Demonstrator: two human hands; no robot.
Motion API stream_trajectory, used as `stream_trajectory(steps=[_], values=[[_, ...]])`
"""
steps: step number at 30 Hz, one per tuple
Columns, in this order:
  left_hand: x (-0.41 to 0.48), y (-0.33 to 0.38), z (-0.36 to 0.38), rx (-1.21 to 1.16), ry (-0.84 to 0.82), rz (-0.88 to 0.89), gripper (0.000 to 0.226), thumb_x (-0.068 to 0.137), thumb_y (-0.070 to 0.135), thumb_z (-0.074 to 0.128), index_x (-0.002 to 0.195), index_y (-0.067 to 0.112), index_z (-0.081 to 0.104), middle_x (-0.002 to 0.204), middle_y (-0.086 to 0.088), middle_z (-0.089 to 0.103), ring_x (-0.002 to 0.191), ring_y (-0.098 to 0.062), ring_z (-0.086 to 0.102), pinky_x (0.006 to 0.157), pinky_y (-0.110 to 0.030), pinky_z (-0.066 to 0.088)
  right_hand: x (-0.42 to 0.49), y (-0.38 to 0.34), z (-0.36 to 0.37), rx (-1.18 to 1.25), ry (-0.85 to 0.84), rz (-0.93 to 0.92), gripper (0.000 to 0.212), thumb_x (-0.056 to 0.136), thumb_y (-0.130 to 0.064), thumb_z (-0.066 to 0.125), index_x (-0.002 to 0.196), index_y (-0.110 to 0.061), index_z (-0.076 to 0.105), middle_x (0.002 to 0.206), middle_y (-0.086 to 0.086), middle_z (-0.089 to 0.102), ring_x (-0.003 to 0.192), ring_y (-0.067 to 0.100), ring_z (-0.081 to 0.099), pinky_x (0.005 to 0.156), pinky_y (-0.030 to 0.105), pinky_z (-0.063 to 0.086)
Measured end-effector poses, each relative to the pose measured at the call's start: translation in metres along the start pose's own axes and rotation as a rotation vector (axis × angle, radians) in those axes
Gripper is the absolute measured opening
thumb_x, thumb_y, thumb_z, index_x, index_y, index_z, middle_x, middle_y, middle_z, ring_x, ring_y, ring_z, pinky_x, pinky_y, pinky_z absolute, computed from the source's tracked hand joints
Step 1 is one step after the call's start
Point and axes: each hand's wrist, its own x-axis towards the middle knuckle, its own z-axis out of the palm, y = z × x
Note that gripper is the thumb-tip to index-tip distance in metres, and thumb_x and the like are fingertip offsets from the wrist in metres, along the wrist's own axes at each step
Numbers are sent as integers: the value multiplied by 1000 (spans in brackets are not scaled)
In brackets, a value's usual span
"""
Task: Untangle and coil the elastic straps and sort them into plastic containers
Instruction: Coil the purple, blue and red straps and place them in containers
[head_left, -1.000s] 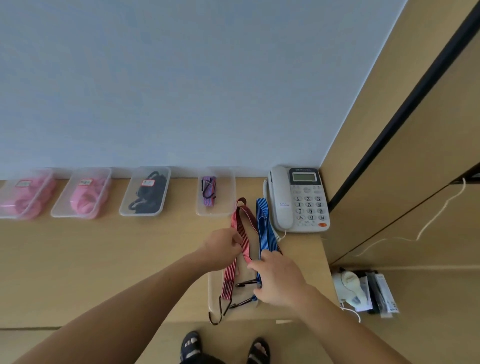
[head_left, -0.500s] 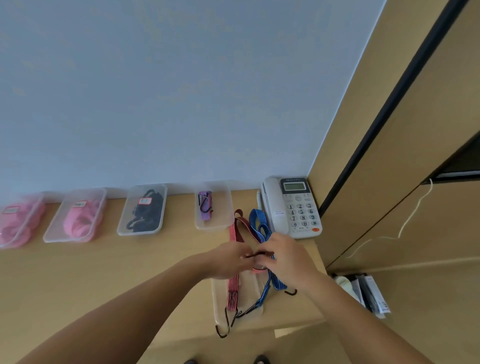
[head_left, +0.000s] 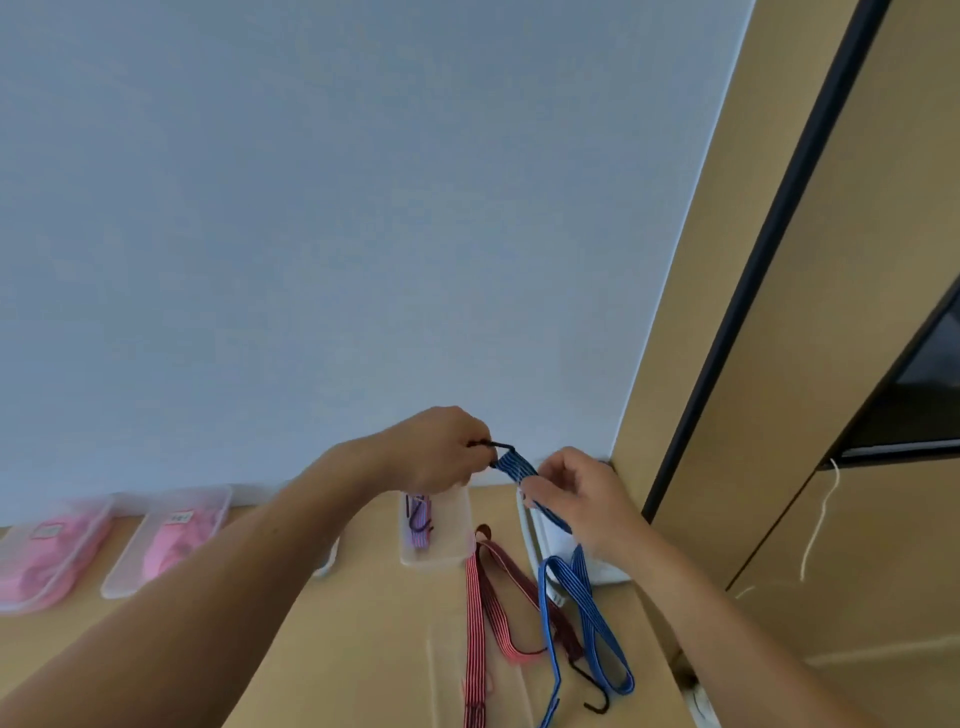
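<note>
Both hands now sit higher than before, the left hand (head_left: 441, 452) pinching the black hook (head_left: 496, 446) at its fingertips and the right hand (head_left: 576, 493) gripping the lifted blue strap (head_left: 511, 465), a short span taut between the fingers, the rest trailing below.

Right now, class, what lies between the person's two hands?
In the head view, a stretch of the blue elastic strap runs from the left hand, pinching its black hook, to the right hand gripping it.
</note>
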Motion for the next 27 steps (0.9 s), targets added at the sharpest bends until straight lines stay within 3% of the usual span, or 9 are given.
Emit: stream_trajectory(steps=[4, 7, 9, 12, 17, 19, 22, 25, 27], values=[[-4, 5, 14, 20, 326, 19, 26, 99, 20, 38, 87, 12, 60, 68, 1, 61, 53, -11, 44, 53, -29, 38, 7, -23, 21, 170, 130, 19, 13, 94, -20, 61, 91, -11, 53, 75, 12, 66, 51, 26, 61, 50, 33, 49], [-3, 9, 30, -4, 509, -26, 22, 100, 18, 38, 81, 12, 48, 60, 1, 50, 52, -17, 41, 51, -34, 33, 9, -39, 40, 185, 205, -27, 12, 99, -21, 53, 92, -13, 59, 75, 5, 69, 49, 21, 59, 47, 31, 47], [-3, 11, 37, -157, 468, -39, 22, 101, 17, 37, 80, 12, 42, 61, -1, 51, 52, -17, 41, 53, -33, 35, 7, -45, 48, 161, 211, -64, 25, 101, -24, 49, 84, -13, 63, 67, 2, 65, 51, 15, 60, 49, 29, 47], [-12, 15, 38, -640, 291, -39, 20, 97, 10, 34, 78, 14, 34, 69, -3, 45, 60, -13, 43, 64, -23, 41, 3, -46, 51, 157, 180, -86, 36, 102, -28, 45, 78, -7, 61, 63, 10, 57, 55, 14, 52, 55, 31, 44], [-20, 7, 26, -1410, 56, -24, 20, 95, 15, 20, 77, 17, 28, 81, -2, 35, 77, -14, 36, 81, -30, 40, -2, -43, 46, -56, 50, -123, 10, 94, -32, 60, 90, -28, 68, 72, 10, 64, 62, 17, 55, 59, 24, 41], [-20, 5, 26, -1451, 1, 15, 20, 94, 22, 20, 85, 11, 36, 93, -12, 41, 88, -19, 43, 87, -34, 43, -2, -41, 45, -83, 87, -136, 14, 94, -28, 61, 88, -16, 66, 69, 13, 61, 59, 14, 55, 58, 22, 41], [-17, -2, 29, -1513, 103, -32, 45, 95, 28, 30, 123, 5, 57, 122, -15, 66, 110, -28, 59, 100, -41, 45, -2, -43, 45, 10, 118, -110, 17, 98, -23, 55, 90, -14, 67, 62, 6, 60, 57, 6, 57, 58, 21, 45], [-12, -7, 31, -1423, 247, -118, 35, 95, 29, 47, 114, 7, 66, 113, -13, 72, 87, -24, 64, 82, -39, 48, -3, -44, 44, 102, 125, -90, 27, 102, -20, 47, 91, -6, 67, 60, 6, 63, 57, 11, 56, 58, 28, 46], [-11, -10, 33, -1341, 215, -121, 36, 95, 32, 53, 110, 3, 70, 102, -9, 72, 79, -20, 60, 78, -37, 46, -6, -42, 44, 175, 110, -68, 32, 104, -21, 44, 90, 1, 64, 61, 8, 64, 58, 15, 55, 58, 29, 46]])
